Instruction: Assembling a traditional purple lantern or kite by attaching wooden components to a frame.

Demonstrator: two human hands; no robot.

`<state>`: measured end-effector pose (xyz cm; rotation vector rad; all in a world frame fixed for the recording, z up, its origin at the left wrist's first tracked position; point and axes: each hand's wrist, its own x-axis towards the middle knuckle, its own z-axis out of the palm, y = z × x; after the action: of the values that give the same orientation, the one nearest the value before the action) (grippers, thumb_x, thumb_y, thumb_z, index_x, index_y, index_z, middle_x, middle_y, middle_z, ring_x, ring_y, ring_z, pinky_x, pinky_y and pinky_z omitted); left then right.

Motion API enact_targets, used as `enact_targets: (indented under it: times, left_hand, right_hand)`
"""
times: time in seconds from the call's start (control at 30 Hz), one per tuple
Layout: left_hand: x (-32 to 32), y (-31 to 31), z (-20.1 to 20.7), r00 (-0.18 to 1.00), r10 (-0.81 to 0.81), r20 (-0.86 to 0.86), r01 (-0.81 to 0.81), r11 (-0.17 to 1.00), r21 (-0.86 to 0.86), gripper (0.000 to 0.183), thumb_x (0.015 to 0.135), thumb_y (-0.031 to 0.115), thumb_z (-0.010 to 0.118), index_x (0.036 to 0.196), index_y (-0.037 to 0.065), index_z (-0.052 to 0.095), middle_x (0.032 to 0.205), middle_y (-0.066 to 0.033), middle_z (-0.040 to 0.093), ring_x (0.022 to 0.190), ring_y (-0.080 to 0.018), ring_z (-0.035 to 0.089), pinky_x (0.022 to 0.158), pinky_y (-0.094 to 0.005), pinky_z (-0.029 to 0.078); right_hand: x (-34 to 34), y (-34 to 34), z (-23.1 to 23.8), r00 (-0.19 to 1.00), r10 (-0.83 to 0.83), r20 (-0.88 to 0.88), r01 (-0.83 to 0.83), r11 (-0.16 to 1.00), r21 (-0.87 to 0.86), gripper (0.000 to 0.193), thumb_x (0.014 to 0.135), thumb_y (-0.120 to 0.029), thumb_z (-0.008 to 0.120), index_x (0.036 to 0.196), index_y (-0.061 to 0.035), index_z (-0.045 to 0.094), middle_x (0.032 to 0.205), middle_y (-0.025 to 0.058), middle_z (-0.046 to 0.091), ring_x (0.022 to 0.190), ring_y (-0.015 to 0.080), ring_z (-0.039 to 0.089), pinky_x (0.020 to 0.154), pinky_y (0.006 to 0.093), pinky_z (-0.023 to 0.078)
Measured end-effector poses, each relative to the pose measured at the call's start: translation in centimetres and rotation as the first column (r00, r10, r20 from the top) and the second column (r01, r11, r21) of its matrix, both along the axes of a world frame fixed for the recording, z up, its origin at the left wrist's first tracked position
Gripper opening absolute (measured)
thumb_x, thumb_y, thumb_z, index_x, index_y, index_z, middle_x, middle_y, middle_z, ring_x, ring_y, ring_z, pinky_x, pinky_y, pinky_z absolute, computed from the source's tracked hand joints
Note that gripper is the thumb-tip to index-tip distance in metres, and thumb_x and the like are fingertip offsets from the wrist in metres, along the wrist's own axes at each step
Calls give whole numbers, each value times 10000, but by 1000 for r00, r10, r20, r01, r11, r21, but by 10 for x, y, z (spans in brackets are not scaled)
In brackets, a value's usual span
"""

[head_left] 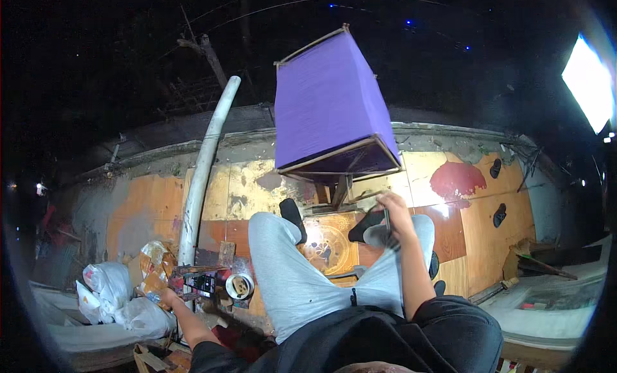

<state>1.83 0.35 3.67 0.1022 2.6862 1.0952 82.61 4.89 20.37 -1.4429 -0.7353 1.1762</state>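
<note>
A large purple box-shaped frame, cloth or paper stretched over thin sticks, stands in front of me on a short support. My right hand is closed above my right knee, gripping a thin dark tool whose kind I cannot make out. Down at the left, my left hand reaches to a crumpled orange-and-clear plastic bag. Its fingers are small and blend with the bag, so their grip is unclear. White plastic bags lie beside it.
A pale pole rises at the left. Near its foot are a round tin and a dark phone-like device. Patchwork boards cover the floor, with dark footwear at the right. A bright lamp shines at the upper right.
</note>
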Motion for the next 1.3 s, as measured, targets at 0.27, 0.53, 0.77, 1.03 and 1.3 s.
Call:
enact_targets:
  times: [0.27, 0.53, 0.77, 1.03, 1.3]
  left_hand:
    - [-35, 0, -29, 975, -83, -204, 42, 980, -195, 459, 872, 268, 395, 1064, -85, 617, 1077, -276, 618, 953, -393, 615, 821, -459, 477]
    - [-41, -3, -29, 982, 17, -187, -74, 951, -301, 481, 850, 301, 429, 1018, -96, 641, 1035, -239, 642, 951, -351, 628, 848, -419, 473]
    - [-34, -4, -28, 1000, 2, 7, -1, 985, -170, 522, 868, 325, 415, 1173, -71, 567, 1198, -211, 580, 1085, -312, 553, 899, -392, 429]
    - [-39, 4, -33, 978, -132, 162, 169, 956, -241, 527, 928, 437, 343, 997, 50, 693, 1009, -140, 682, 981, -253, 650, 804, -455, 482]
    - [-13, -10, -13, 960, -231, -160, 145, 895, -422, 597, 918, 450, 279, 1284, 37, 507, 1264, -209, 542, 1198, -331, 497, 1009, -422, 341]
  right_hand:
    - [19, 16, -135, 605, 77, 793, 201, 948, -246, 429, 852, -275, 564, 1071, 93, 551, 945, 287, 638, 971, 413, 613, 845, 451, 473]
    - [-117, 31, -217, 699, 529, 481, -249, 811, -530, 442, 842, -366, 599, 1056, 19, 564, 978, 270, 614, 907, 338, 624, 801, 402, 477]
    - [-156, 0, -76, 860, 440, -259, -483, 865, -134, 380, 886, -197, 610, 1181, 25, 525, 958, 59, 631, 891, 131, 610, 736, 231, 469]
    - [-50, -14, 6, 958, 167, -234, -189, 979, -73, 167, 893, -161, 550, 918, 3, 574, 705, 34, 520, 651, 147, 531, 743, 302, 506]
    - [64, 3, -131, 848, 141, 511, -2, 965, -263, 229, 854, -225, 627, 745, -32, 568, 608, 28, 518, 535, 104, 455, 504, 274, 376]
